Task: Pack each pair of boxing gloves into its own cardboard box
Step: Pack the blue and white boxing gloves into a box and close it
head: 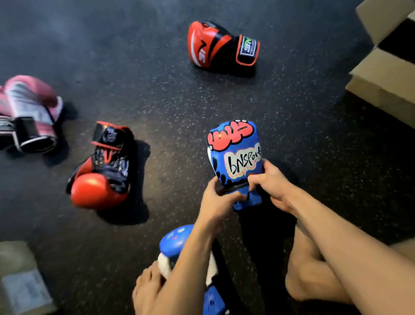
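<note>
Gloves lie scattered over a dark speckled floor (146, 100), where a person sits with bare feet drawn in. Both hands hold a blue graffiti-print boxing glove (235, 152) up off the floor. Its padded end points away from the person and the lettering "bnsport" faces the camera. The left hand (215, 203) has its fingers curled round the left side of the cuff. The right hand (270, 184) grips the cuff from the right, thumb and fingers pinching near the black strap.

The second blue glove (175, 240) lies on the floor close to the person, partly hidden beneath the left forearm and just beside the left foot (147, 285).

A red-and-black glove (216, 46) lies on its side beyond the raised one. It is well apart from the other red-and-black glove (102, 171), which lies to the left with its cuff pointing away and its red padded end nearest the person. Two pink gloves (14, 114) rest side by side at the left edge, touching, cuffs toward the person.

An open cardboard box (382, 76) stands at the right edge with a flap raised; its inside is too dark to make out. A second cardboard box (14, 282), blurred and bearing a pale label, sits in the lower left corner.
</note>
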